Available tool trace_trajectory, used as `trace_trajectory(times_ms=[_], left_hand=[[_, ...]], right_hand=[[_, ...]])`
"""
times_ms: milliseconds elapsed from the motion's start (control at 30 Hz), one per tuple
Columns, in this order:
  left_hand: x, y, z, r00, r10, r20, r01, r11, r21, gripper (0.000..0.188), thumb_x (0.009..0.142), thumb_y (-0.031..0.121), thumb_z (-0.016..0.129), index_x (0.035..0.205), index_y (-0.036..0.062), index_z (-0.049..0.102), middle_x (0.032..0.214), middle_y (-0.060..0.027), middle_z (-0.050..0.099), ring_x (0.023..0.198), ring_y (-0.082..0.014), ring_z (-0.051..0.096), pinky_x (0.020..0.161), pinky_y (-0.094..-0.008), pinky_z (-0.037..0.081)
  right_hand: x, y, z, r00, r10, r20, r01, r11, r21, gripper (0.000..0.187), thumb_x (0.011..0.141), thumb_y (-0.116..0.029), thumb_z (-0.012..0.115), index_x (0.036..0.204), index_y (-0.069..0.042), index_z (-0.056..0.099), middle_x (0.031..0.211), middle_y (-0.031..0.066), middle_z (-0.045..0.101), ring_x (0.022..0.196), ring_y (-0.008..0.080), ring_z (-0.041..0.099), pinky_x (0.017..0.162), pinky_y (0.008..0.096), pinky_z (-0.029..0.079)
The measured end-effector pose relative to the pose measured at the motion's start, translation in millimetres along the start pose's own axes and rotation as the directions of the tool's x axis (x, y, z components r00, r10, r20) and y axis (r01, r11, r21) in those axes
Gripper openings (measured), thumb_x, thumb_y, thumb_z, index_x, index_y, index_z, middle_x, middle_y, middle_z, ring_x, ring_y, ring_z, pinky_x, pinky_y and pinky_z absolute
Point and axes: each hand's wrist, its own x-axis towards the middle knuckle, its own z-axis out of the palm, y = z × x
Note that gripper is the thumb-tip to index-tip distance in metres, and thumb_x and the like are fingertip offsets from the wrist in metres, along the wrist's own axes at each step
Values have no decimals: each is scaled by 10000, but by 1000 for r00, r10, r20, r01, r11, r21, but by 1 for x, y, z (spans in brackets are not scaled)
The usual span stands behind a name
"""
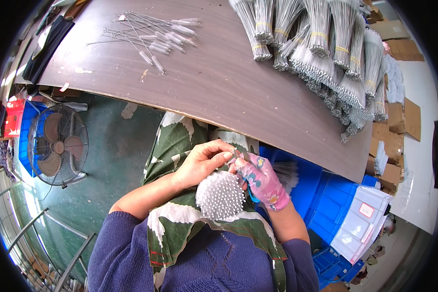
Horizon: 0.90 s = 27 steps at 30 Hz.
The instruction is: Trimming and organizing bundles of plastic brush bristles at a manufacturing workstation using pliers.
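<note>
Low in the lap, over a leaf-print apron (180,224), stands a bundle (220,195) of thin wire brushes seen end-on, its white tips forming a round pad. It sits between the two hands, touching both. The bare left hand (202,163) curls over the bundle's top, its grip pressed together, thumb and fingers pinching a single brush stem just above the tips. The right hand (262,179), in a pink flowered glove, meets it there, closed on small blue-handled pliers (250,192) whose metal nose points at the pinched stem. Right of the hands sits a blue crate (326,199). Beyond lies the brown table (219,82): loose brushes (155,34) scattered far left, banded brush bundles (326,44) heaped far right. A floor fan (57,145) stands at the left.
</note>
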Motion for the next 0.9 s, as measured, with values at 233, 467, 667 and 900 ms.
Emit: trace_trajectory(times_ms=[233, 467, 667, 900], left_hand=[[-1, -2, 2, 999, 31, -14, -29, 994, 106, 161, 902, 101, 523, 1013, 3, 584, 927, -25, 603, 857, -78, 540, 768, -241, 461], [-1, -2, 2, 999, 29, -15, -28, 997, 74, 175, 905, 102, 518, 1035, 3, 580, 928, -22, 601, 852, -76, 539, 765, -241, 463], [-2, -2, 2, 1000, 11, 11, -12, 1000, 25, 176, 909, 104, 511, 1038, 2, 573, 910, -22, 595, 837, -73, 535, 750, -238, 461], [-1, 4, 5, 998, 45, 40, -46, 999, 28, 167, 912, 92, 499, 1031, 1, 573, 866, -30, 588, 790, -87, 537, 753, -244, 447]], right_hand=[[-5, -2, 3, 999, -33, -31, 30, 995, -93, 286, 899, -292, 480, 837, -36, 590, 701, -7, 564, 538, 48, 490, 489, 185, 393], [-1, -3, 2, 1000, -26, -7, 25, 997, -72, 280, 902, -293, 481, 847, -39, 587, 701, -6, 569, 539, 49, 495, 485, 184, 394], [1, 1, -1, 1000, 11, 18, -10, 1000, -20, 280, 900, -292, 486, 842, -39, 590, 703, -6, 574, 536, 49, 495, 481, 181, 392], [-2, 3, 2, 999, -13, -36, 14, 999, 47, 279, 899, -287, 485, 839, -37, 592, 707, -10, 568, 531, 42, 485, 476, 176, 383]])
